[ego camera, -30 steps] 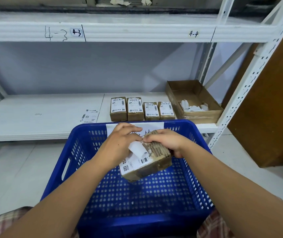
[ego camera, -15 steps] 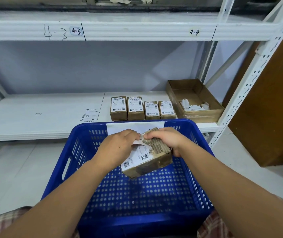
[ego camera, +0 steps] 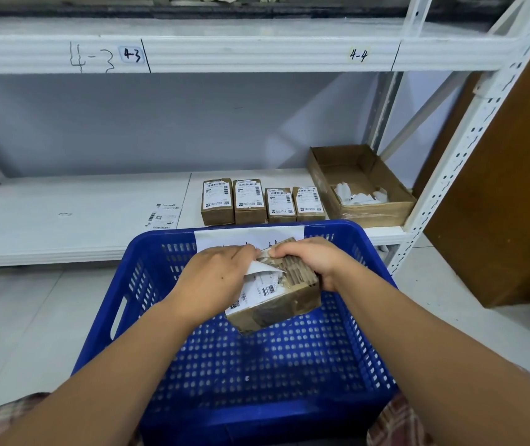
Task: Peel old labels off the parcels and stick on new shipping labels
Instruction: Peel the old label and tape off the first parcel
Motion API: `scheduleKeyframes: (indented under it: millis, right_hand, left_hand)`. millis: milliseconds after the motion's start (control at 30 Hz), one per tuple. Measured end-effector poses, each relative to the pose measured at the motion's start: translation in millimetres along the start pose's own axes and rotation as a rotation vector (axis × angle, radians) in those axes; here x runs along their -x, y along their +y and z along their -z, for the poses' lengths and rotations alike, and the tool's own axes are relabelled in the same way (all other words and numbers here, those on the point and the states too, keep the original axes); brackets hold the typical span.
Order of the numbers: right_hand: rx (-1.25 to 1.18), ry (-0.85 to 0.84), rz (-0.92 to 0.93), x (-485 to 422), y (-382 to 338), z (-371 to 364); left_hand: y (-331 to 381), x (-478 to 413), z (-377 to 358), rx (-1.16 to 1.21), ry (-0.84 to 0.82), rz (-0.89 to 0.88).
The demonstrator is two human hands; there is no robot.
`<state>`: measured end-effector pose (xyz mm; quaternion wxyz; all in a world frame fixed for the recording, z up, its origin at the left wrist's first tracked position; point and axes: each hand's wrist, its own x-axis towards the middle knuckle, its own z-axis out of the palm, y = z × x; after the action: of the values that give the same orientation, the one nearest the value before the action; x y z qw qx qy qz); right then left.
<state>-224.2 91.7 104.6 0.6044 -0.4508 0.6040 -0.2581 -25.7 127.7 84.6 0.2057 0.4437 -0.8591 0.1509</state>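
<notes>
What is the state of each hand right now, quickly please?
Left hand: closed, pinching the lifted corner of the old label.
Right hand: closed, gripping the parcel above the blue basket.

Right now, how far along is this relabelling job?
Four labelled parcels lined up on the shelf look done. In hand: the right hand grips a fifth parcel while the left hand peels its old label, only a corner lifted. Left: finish peeling, then stick on a new one; a loose label lies on the shelf.
</notes>
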Motion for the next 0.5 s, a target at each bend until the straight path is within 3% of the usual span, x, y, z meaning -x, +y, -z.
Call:
scheduleKeyframes:
  millis: [267,367,500]
  right_hand:
    - [-0.028,0.021,-0.002,0.4,0.3,-2.3]
    - [-0.051,0.028,-0.007,0.1,1.7,-6.8]
    - [-0.062,-0.024,-0.026,1.5,-0.4,-7.0]
  left_hand:
    - [1.8,0.2,3.4,0.018,-0.039,-0.03]
    - [1.7,-2.1,5.2,0.129,-0.09,0.044]
    - [0.6,-2.3,13.5,0.321,0.007,0.138]
